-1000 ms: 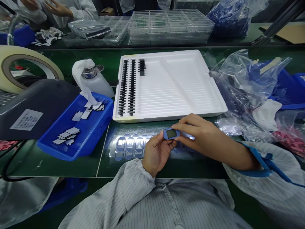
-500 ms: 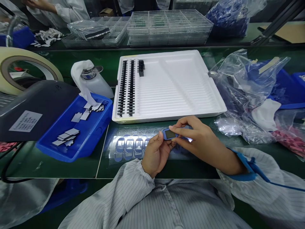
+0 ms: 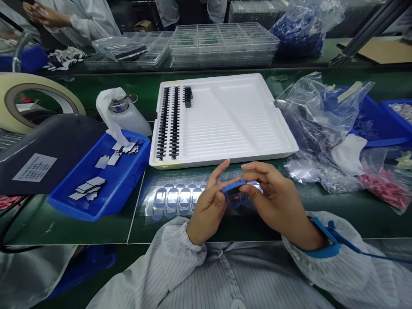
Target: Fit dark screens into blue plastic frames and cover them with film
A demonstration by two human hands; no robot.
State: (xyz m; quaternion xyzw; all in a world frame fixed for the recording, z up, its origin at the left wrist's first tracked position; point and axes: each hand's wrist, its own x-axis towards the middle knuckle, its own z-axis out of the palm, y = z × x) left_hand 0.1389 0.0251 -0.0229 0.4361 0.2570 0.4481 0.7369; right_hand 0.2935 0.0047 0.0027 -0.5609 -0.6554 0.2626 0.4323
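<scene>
Between my two hands is a small blue plastic device [image 3: 233, 188], tilted so that its side edge faces up; in the earlier picture it showed a dark screen. My left hand [image 3: 207, 208] pinches its left end, with one finger raised. The thumb and fingers of my right hand [image 3: 273, 199] grip the right end. Under the hands lies a clear sheet of rounded blue-edged film stickers [image 3: 175, 200], partly covered by them. Just beyond sits a white foam tray [image 3: 231, 124] with black parts [image 3: 174, 122] standing in slots at its left side.
At left are a blue bin [image 3: 106, 189] with white-and-black pieces, a white pump bottle [image 3: 130, 118] and a tape roll [image 3: 38, 92]. Plastic bags [image 3: 318, 116], pink pieces [image 3: 384, 189] and another blue bin [image 3: 373, 118] stand right. Clear trays [image 3: 222, 45] and a co-worker's hand [image 3: 48, 15] are behind.
The device has been turned from screen-up to edge-up. My left index finger has lifted, and my right hand has shifted its grip lower. The whole view has moved slightly.
</scene>
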